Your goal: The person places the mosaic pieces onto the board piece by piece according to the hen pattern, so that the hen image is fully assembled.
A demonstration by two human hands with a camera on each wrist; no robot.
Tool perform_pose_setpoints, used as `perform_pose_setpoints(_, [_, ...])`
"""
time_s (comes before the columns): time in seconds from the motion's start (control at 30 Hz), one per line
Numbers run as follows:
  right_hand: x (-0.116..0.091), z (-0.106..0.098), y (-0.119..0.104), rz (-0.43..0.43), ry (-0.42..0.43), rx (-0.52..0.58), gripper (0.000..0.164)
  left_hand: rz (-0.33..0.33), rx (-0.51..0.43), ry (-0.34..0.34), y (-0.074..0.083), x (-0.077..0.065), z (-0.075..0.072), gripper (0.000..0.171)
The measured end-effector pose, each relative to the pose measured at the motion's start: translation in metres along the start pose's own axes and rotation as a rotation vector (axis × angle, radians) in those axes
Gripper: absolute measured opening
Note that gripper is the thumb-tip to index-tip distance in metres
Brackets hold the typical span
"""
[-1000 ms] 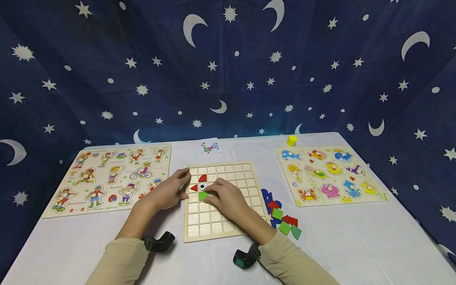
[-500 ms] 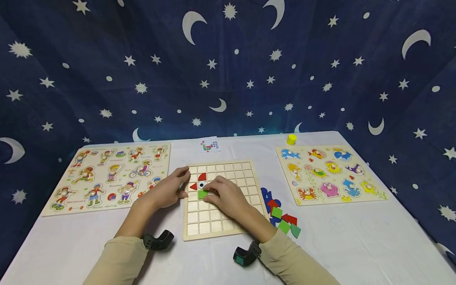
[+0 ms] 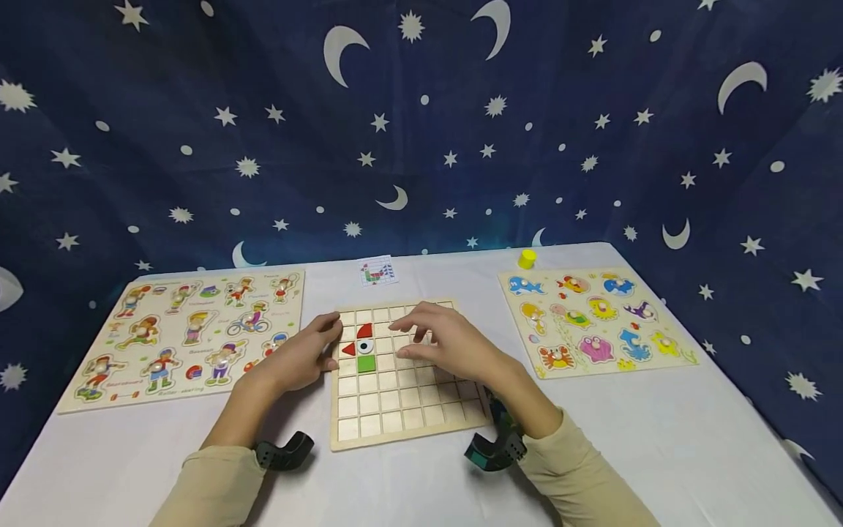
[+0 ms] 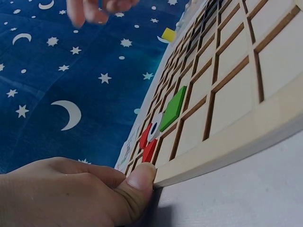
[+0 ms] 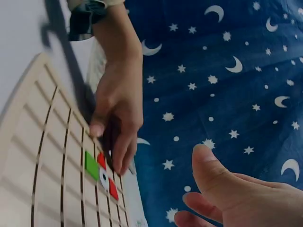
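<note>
On the white table lies a wooden grid board (image 3: 370,405). Near its upper left sit a red quarter-round piece (image 3: 365,331), a white eye tile (image 3: 365,346), a red triangle (image 3: 348,350) and a green square (image 3: 366,363) directly below the eye. My left hand (image 3: 303,357) grips the board's left edge; in the left wrist view its thumb (image 4: 142,177) presses at the frame. Over the middle of the board, right of the green square, my right hand (image 3: 454,340) hovers with parted fingers and holds nothing. The right wrist view shows its thumb and fingers apart.
A puzzle board with sports figures (image 3: 220,329) lies to the left, a sea-animal puzzle (image 3: 615,345) to the right. Behind the grid board are a small picture card (image 3: 377,271) and a yellow cylinder (image 3: 527,259). A starry curtain (image 3: 421,146) hangs behind.
My right hand has let go at the eye tile and green square, lifting away to the right. Its forearm now covers the loose coloured pieces beside the board. The left hand keeps its grip.
</note>
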State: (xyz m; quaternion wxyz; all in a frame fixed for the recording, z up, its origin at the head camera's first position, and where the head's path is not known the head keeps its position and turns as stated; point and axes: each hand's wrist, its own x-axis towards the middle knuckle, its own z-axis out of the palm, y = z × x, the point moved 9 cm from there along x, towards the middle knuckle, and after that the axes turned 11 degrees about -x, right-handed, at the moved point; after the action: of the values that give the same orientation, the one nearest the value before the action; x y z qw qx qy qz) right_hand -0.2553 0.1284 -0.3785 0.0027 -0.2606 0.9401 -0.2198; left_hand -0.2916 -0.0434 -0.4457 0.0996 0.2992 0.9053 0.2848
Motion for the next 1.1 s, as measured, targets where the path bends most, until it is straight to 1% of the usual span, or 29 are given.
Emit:
perform_pose_setpoints(0.13, [-0.026, -0.015, 0.015, 0.024, -0.006, -0.027, 0.037, 0.001, -0.013, 0.003, 0.001, 0.000, 0.000, 0.067])
perform_pose_setpoints(0.2, [-0.043, -0.021, 0.026, 0.050, 0.021, -0.043, 0.036, -0.005, -0.019, 0.000, 0.001, 0.000, 0.001, 0.067])
perform_pose_setpoints(0.3, [-0.070, -0.029, 0.047, 0.125, 0.086, -0.085, 0.036, -0.008, -0.017, 0.003, 0.002, 0.001, 0.002, 0.067])
perform_pose_setpoints(0.37, [-0.088, -0.030, 0.061, 0.188, 0.119, -0.127, 0.036, -0.010, -0.015, 0.006, 0.002, 0.001, 0.002, 0.068])
perform_pose_setpoints(0.43, [-0.103, -0.027, 0.073, 0.244, 0.133, -0.157, 0.037, -0.012, -0.014, 0.007, 0.002, 0.001, 0.001, 0.068])
perform_pose_setpoints(0.53, [-0.119, -0.020, 0.084, 0.280, 0.130, -0.172, 0.036, -0.012, -0.015, 0.006, 0.001, 0.001, 0.000, 0.069])
perform_pose_setpoints(0.67, [-0.132, -0.011, 0.093, 0.283, 0.124, -0.171, 0.034, -0.011, -0.009, 0.010, 0.000, 0.001, -0.001, 0.069])
perform_pose_setpoints(0.8, [-0.140, -0.004, 0.101, 0.307, 0.117, -0.201, 0.033, -0.010, -0.006, 0.012, -0.001, 0.001, 0.000, 0.069])
perform_pose_setpoints(0.97, [-0.143, 0.003, 0.107, 0.337, 0.117, -0.228, 0.031, -0.009, -0.004, 0.013, -0.001, 0.000, 0.001, 0.069])
perform_pose_setpoints(1.1, [-0.143, 0.003, 0.106, 0.332, 0.137, -0.243, 0.030, -0.016, -0.006, 0.014, -0.002, -0.001, 0.001, 0.069])
